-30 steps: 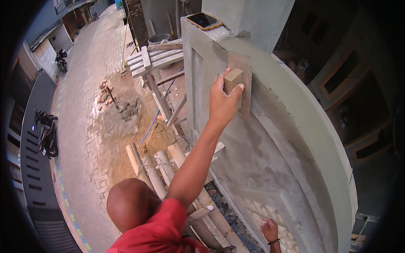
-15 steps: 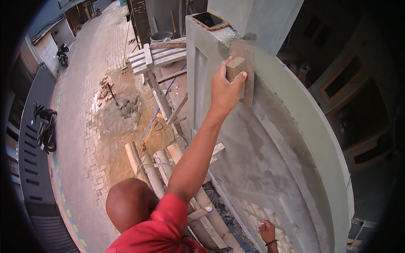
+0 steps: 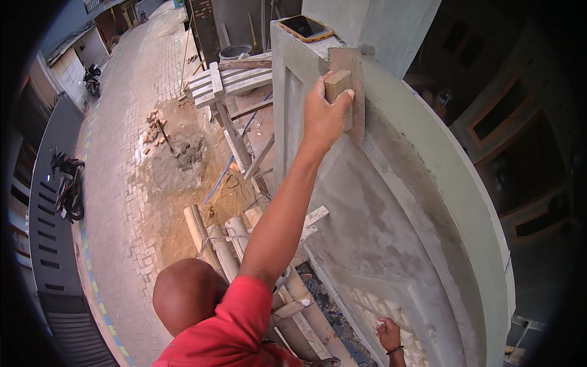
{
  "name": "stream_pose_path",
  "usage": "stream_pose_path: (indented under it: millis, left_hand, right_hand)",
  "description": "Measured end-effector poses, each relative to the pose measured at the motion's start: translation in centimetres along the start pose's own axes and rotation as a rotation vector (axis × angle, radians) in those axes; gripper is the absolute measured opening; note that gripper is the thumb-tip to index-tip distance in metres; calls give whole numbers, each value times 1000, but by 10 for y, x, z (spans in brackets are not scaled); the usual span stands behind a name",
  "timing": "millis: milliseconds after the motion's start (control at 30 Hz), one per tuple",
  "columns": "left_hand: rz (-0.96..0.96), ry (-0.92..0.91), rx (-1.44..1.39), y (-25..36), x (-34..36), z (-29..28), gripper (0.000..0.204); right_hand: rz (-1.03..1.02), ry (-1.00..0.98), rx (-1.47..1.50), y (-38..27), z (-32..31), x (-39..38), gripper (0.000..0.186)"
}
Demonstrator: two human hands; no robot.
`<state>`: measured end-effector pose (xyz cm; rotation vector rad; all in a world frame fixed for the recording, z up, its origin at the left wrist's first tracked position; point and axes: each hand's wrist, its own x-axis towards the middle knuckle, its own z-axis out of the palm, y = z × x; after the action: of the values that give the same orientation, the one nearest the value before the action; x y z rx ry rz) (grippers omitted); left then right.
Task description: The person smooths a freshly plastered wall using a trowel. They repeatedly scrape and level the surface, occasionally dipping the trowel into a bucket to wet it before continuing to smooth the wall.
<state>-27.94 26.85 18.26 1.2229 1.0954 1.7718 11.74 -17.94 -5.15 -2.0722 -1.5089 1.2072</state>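
My left hand is closed round the block handle of a wooden plastering float. The arm is stretched far forward, and the float's board lies against the upper part of a grey plastered wall, just below a phone in an orange case on the wall's top. Low on the right, my right hand, with a dark bracelet at the wrist, has its fingers curled beside a pale patterned panel. Whatever it may hold is too small to make out. A red sleeve covers my left upper arm.
Wooden poles and a plank trestle stand left of the wall. Behind the trestle is a bucket. Mortar and broken bricks lie on the paved lane. A rounded bare-skinned form fills the lower left.
My left hand has slid the float slightly up the wall, nearer the phone. My right hand stays almost in place, its fingers curled a little more.
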Motion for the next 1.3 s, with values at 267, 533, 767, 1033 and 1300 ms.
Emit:
stream_pose_path:
  millis: [267, 533, 767, 1033, 1300]
  left_hand:
    - [-286, 87, -95, -59, -21, -24, 52]
    - [59, -105, 29, -6, -11, 0, 54]
    - [-261, 109, -110, -61, -79, -3, 56]
    - [-112, 48, 46, -22, -92, 41, 54]
    - [-177, 0, -172, 4, -132, 46, 53]
  right_hand:
    - [14, 35, 48, 5, -1, -1, 25]
    - [-49, 60, -78, 11, 0, -3, 25]
    - [2, 67, -36, -14, -2, -9, 24]
    - [-10, 52, -38, -15, -4, -25, 25]
    - [-65, 32, -89, -12, 5, -33, 27]
